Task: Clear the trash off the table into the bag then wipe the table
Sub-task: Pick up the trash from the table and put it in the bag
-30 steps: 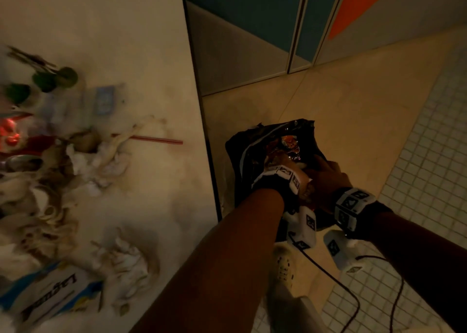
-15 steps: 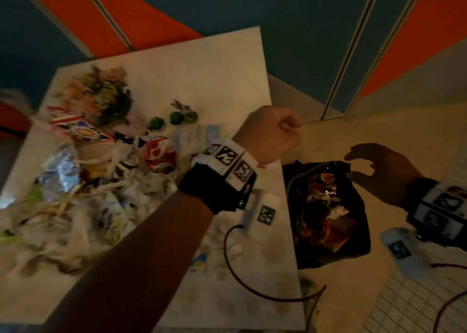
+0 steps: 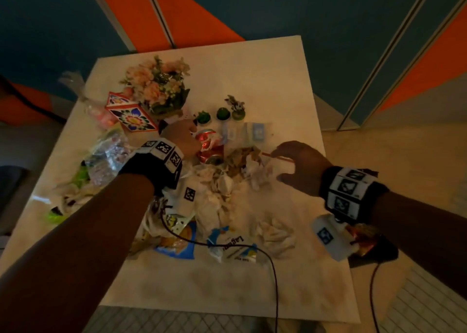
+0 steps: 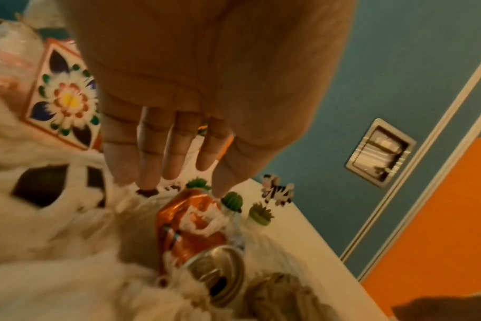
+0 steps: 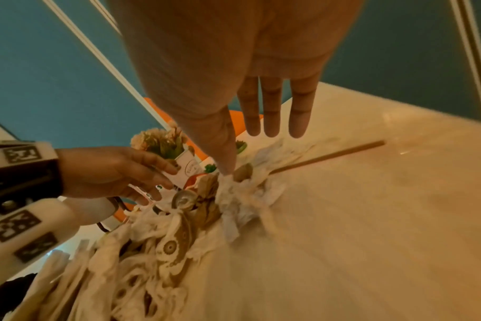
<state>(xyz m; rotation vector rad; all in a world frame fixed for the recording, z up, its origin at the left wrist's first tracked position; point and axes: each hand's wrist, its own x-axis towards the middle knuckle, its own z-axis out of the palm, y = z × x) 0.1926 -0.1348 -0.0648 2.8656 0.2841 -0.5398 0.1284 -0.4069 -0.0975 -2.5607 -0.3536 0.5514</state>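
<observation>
A pile of trash lies on the white table (image 3: 278, 84): a crushed red can (image 3: 211, 150), crumpled napkins (image 3: 255, 173), a red straw (image 3: 280, 157) and snack bags (image 3: 232, 244). My left hand (image 3: 182, 138) hovers just above the can (image 4: 190, 225), fingers straight and holding nothing. My right hand (image 3: 285, 165) is spread over the napkins (image 5: 242, 193), its thumb tip at the top of the wad, with the straw (image 5: 327, 157) just beyond. The black trash bag (image 3: 374, 246) sits off the table's right edge, mostly hidden by my right wrist.
A flower bouquet (image 3: 156, 87), a patterned tile box (image 3: 131, 116) and small green cactus pots (image 3: 223, 114) stand at the back of the table. A crushed clear plastic bottle (image 3: 108, 153) lies at the left. Wrist cables trail across the front.
Both hands left the bag and came over the table. The left hand, a fist half a second ago, has opened above the can; the right hand moved left onto the napkins.
</observation>
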